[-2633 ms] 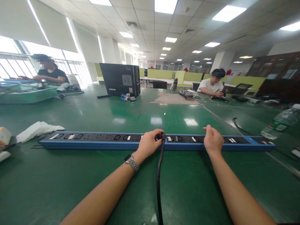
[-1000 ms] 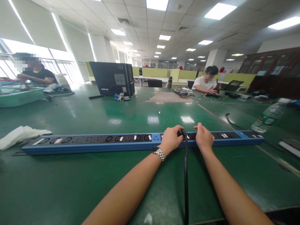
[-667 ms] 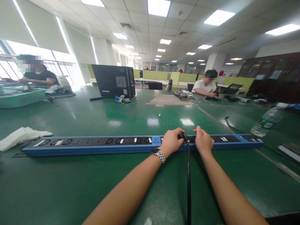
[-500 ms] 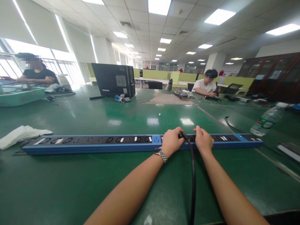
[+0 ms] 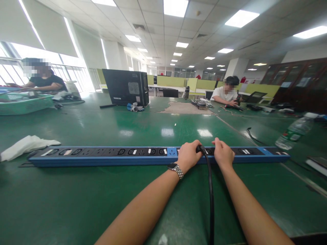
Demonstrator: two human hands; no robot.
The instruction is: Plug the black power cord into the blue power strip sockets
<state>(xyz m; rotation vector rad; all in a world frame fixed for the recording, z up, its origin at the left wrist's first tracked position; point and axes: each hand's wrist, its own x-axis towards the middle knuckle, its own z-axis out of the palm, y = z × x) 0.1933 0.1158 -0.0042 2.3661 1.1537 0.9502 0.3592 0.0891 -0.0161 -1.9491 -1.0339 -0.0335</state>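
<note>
A long blue power strip [image 5: 102,161] with a black socket face lies crosswise on the green table. My left hand [image 5: 187,156], a metal watch on its wrist, is closed around a black plug [image 5: 200,148] at the strip, just right of a blue socket. From the plug a thick black power cord [image 5: 209,190] runs down toward me. My right hand [image 5: 223,154] is over the strip a little to the right, its fingers curled and thumb raised. What those fingers hold, if anything, is hidden.
White cloth [image 5: 28,146] touches the strip's left end area. A water bottle [image 5: 295,132] and a dark book-like object [image 5: 316,165] are at right. Farther back are a black computer case [image 5: 125,88], gloves [image 5: 135,107], a green basket [image 5: 28,104] and two seated people.
The whole view has shifted slightly, so everything appears a little farther right. My hands keep the same hold and place at the strip.
</note>
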